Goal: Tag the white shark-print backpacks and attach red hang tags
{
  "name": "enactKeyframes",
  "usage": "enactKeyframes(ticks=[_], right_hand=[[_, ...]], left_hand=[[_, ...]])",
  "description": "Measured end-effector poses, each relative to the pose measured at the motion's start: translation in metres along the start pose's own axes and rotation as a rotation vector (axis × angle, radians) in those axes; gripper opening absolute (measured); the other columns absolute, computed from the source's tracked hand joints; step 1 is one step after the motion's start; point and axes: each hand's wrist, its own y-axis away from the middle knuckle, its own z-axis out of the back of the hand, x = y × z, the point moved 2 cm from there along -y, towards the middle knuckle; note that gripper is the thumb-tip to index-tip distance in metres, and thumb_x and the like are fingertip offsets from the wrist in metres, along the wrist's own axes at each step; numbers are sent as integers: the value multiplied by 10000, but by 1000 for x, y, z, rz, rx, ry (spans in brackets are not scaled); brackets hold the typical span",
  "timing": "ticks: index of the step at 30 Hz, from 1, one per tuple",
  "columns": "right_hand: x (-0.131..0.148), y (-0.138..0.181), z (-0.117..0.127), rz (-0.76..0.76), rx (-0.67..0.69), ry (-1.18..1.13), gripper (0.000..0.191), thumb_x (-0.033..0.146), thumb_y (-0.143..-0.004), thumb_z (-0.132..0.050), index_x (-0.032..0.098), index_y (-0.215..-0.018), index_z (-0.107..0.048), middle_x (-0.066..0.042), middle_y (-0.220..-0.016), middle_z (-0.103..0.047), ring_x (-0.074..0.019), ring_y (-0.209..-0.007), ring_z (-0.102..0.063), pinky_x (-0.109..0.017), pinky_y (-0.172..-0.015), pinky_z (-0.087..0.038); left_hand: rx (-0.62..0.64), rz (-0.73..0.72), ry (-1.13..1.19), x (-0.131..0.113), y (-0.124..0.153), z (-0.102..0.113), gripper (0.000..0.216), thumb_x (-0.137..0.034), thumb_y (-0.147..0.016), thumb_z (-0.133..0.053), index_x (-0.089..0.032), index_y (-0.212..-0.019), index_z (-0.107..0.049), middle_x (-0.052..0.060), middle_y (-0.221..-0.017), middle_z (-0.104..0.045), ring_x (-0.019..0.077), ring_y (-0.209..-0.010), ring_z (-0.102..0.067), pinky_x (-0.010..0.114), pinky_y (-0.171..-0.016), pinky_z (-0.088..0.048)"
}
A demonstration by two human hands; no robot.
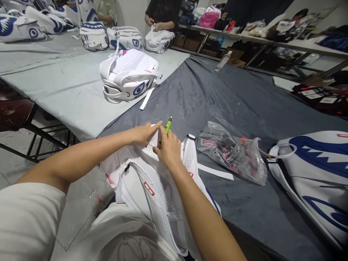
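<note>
A white backpack (152, 181) with perforated panels and small red tags lies against my lap at the near edge of the dark cloth-covered table (217, 94). My left hand (144, 133) pinches the top edge of this backpack, fingers closed on the fabric. My right hand (168, 146) rests on the same top edge, closed round a green pen (168, 125) whose tip points up and away. A loose white strap (214, 171) trails from the bag to the right.
A clear plastic bag (231, 152) of pink and dark small parts lies right of my hands. Another white-and-blue backpack (318, 174) lies at the right edge, one (127, 74) sits ahead on the grey table. A person's hands (153, 23) work on a bag at the far end.
</note>
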Motion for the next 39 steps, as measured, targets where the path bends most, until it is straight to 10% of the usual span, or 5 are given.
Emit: enactKeyframes(ticks=[7, 16, 23, 31, 39], right_hand=[[-1, 1, 3, 5, 0, 2, 826, 233, -782, -752, 218, -1491, -328, -160, -1386, -506, -323, -1175, -504, -416, -911, -414], [-7, -3, -2, 25, -30, -39, 823, 225, -755, -781, 201, -1467, -370, -169, -1366, -537, -333, -1202, -512, -437, -931, -416], [-15, 34, 33, 214, -244, -239, 367, 282, -965, -515, 177, -1314, -559, -132, -1076, -704, -264, -1026, -637, -413, -934, -419], [-12, 43, 34, -126, 364, -854, 444, 454, -895, -544, 156, -1211, -635, -10, -678, -684, -158, -498, -588, -279, -536, -480], [0, 31, 36, 36, 343, -276, 389, 223, -913, -537, 230, -1281, -664, -64, -1008, -766, -209, -857, -704, -292, -756, -493]], left_hand=[[-26, 204, -42, -9, 7, -1, 970, -230, -877, -545, -302, -1565, 136, 184, -1346, -486, 322, -1063, -663, 365, -805, -509], [7, 69, -67, 0, -1, -2, 979, -261, -871, -562, -221, -1570, 122, 199, -1279, -554, 304, -1041, -663, 333, -796, -498], [-24, 78, -32, 0, 3, -1, 968, -237, -855, -566, -259, -1581, 73, 150, -1221, -584, 291, -1028, -662, 327, -781, -498], [15, 84, 1, -1, 7, 2, 972, -247, -869, -556, -276, -1573, 113, 171, -1324, -532, 297, -1053, -660, 335, -798, -496], [53, 78, -9, -1, 4, 6, 980, -277, -864, -556, -271, -1567, 127, 173, -1333, -524, 286, -1048, -664, 342, -817, -503]])
